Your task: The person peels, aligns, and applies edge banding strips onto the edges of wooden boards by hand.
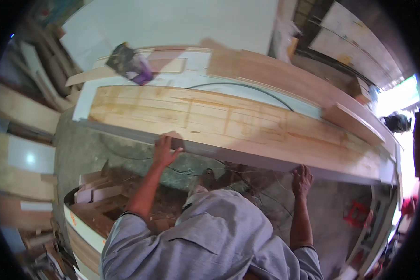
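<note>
A long pale wooden panel with brown streaks lies across the bench in front of me. A grey strip runs along its near edge. My left hand grips that edge left of the middle, fingers on top and thumb stretched along the strip's face. Beside its fingers shows a small brown patch; I cannot tell whether it is a block or a shadow. Farther right, my right hand is bent over the same edge, its fingertips on the grey strip. Its thumb is partly hidden.
A stained tin with a purple side stands behind the panel, near a dark curved cable. Brown boards lie farther back. Offcuts fill a rounded bin at lower left. A red object is on the right, and cables trail across the floor.
</note>
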Motion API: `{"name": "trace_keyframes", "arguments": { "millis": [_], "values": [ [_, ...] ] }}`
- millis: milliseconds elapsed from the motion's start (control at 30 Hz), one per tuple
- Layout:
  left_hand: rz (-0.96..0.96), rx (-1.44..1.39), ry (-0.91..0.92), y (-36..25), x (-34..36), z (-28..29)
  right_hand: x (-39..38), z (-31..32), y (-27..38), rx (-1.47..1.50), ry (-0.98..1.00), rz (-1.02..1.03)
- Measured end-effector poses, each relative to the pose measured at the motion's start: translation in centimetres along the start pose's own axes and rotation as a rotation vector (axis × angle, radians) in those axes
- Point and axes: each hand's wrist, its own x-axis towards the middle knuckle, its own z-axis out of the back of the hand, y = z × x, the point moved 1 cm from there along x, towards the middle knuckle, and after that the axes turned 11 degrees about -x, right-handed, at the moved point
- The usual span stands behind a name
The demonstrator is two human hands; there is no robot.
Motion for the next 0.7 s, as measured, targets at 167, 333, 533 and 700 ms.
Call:
{"name": "trace_keyframes", "arguments": {
  "millis": [167,333,533,700],
  "values": [
    [-0.087,-0.085,-0.03,0.1,0.3,-1.0,0.3,-0.3,-0.8,0.017,-0.102,-0.064],
    [-0.052,0.055,-0.003,0.2,-0.2,-1.7,0.2,-0.6,-0.9,0.033,-0.045,-0.174],
    [-0.036,0.047,-0.001,1.9,-1.6,-2.6,0.0,-1.2,-0.6,0.04,0.006,-0.166],
    [0.022,0.046,0.047,1.3,-1.6,-3.1,-1.0,-1.0,-1.1,0.095,-0.074,-0.214]
  ]
}}
